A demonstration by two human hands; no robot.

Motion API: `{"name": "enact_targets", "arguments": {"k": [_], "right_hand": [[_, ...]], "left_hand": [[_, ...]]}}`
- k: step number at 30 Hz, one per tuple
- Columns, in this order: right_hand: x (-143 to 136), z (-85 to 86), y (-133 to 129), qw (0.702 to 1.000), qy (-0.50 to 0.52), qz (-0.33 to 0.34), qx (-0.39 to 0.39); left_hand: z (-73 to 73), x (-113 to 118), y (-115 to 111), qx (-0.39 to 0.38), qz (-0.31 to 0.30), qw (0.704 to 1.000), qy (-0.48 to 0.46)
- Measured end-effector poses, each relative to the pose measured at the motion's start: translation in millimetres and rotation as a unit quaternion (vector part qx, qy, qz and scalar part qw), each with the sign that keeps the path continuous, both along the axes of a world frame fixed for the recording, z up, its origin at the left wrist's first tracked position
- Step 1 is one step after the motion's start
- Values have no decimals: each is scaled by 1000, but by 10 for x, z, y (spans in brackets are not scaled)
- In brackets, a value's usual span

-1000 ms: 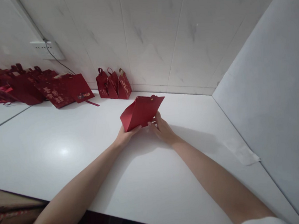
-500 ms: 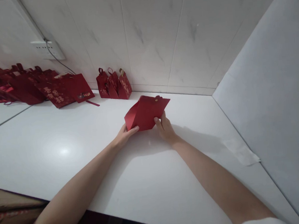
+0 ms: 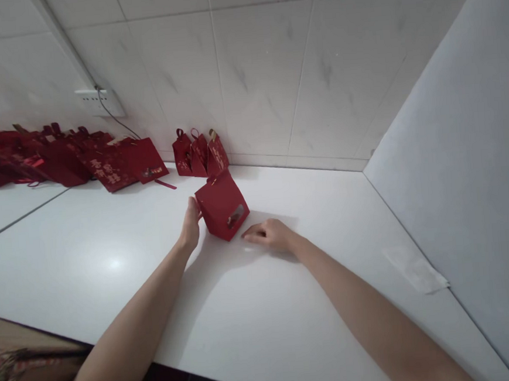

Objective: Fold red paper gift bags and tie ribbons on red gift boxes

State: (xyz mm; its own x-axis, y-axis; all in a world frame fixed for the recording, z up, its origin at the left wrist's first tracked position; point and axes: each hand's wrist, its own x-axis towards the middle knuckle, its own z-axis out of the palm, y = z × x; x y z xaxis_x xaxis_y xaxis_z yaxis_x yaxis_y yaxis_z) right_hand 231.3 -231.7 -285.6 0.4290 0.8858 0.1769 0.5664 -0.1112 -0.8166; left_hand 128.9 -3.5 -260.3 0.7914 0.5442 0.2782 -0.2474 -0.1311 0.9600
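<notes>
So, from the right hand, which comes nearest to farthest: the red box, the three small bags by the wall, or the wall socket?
From the right hand:
1. Red box, just to its left, on the table.
2. Three small bags, behind the box, against the wall.
3. Wall socket, far left, up on the tiles.

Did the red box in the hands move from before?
Yes. The red box went left, toward the three small bags by the wall. The left hand holds it; the right hand lies flat on the table.
</notes>
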Motion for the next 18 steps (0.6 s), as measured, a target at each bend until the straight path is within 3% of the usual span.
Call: {"name": "enact_targets", "arguments": {"k": [3,6,12,18], "right_hand": [[-96,48,16,997,-72,-4,-42],[-139,60,21,997,-70,-24,-39],[-97,15,15,995,-69,-55,-35],[-41,-30,28,993,-81,-87,-21]], "left_hand": [[52,-65,-89,73,-23,996,-34],[72,-102,-137,134,24,991,1],[-78,-71,89,-16,34,997,66],[-174,-79,243,-14,88,992,92]]}}
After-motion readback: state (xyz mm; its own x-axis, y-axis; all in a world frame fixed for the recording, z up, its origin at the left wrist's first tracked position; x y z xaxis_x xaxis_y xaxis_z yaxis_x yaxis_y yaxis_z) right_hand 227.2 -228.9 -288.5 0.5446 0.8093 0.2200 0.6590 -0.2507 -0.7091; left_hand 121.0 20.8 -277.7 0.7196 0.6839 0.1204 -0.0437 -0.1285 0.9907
